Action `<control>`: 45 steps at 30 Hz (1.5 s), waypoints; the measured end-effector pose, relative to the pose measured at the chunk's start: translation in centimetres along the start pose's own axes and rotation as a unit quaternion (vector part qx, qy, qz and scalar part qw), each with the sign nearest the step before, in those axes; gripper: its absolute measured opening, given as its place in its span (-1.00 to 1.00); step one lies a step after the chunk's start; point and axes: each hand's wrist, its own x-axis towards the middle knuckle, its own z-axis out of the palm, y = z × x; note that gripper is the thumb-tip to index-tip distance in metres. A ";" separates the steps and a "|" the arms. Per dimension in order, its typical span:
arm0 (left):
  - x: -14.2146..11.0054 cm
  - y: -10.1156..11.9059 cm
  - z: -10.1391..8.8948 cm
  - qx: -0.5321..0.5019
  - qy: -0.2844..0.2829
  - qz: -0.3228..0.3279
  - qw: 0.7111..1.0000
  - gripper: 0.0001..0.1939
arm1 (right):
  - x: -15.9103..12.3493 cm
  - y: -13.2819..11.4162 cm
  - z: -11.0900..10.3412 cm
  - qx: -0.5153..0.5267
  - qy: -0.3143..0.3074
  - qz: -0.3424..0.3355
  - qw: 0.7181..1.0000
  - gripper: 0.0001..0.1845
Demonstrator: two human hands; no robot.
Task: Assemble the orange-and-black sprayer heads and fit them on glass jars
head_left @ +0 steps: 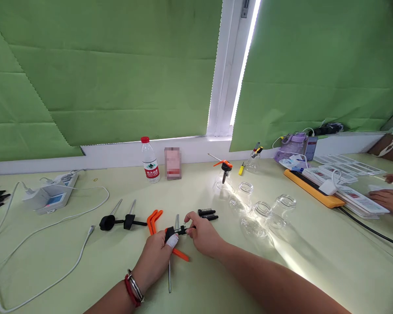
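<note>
My left hand [156, 254] is closed around a black plastic fitting [170, 233], with an orange handle [181, 254] sticking out beneath the fingers. The fingers of my right hand [201, 232] are bent in a pinch at the fitting's right end, on a small black piece [184, 230]. Just past the left hand lie two bent orange handles [154, 221]. A slim metal rod [169, 277] lies below the hands. Two black fittings with metal rods, a round one [108, 222] and a squarer one [129, 221], rest to the left. Black toothed strips [208, 214] lie beyond my right hand.
Several clear glass jars [285, 207] stand to the right. Behind them, a black-and-orange piece [226, 165] sits on another jar. A water bottle [150, 161] is by the wall. White cables [75, 216] cross the left side. Another person's hand [389, 200] rests near papers at far right.
</note>
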 end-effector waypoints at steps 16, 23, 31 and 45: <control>-0.3 0.2 -0.7 0.009 0.045 -0.009 0.999 -0.76 | -1.2 1.3 -2.7 0.119 -0.036 0.034 0.992 -0.92; -1.6 1.1 -0.9 0.053 -0.023 0.087 0.995 -0.79 | -0.7 2.8 -4.7 0.092 -0.003 0.050 0.995 -0.92; -2.6 1.5 -0.3 0.120 -0.044 0.136 0.982 -0.87 | -0.7 3.6 -5.9 0.037 -0.020 0.068 0.997 -0.93; -3.1 1.4 0.1 0.187 -0.064 0.107 0.974 -0.64 | -0.7 3.3 -6.3 -0.090 0.024 0.055 0.994 -0.97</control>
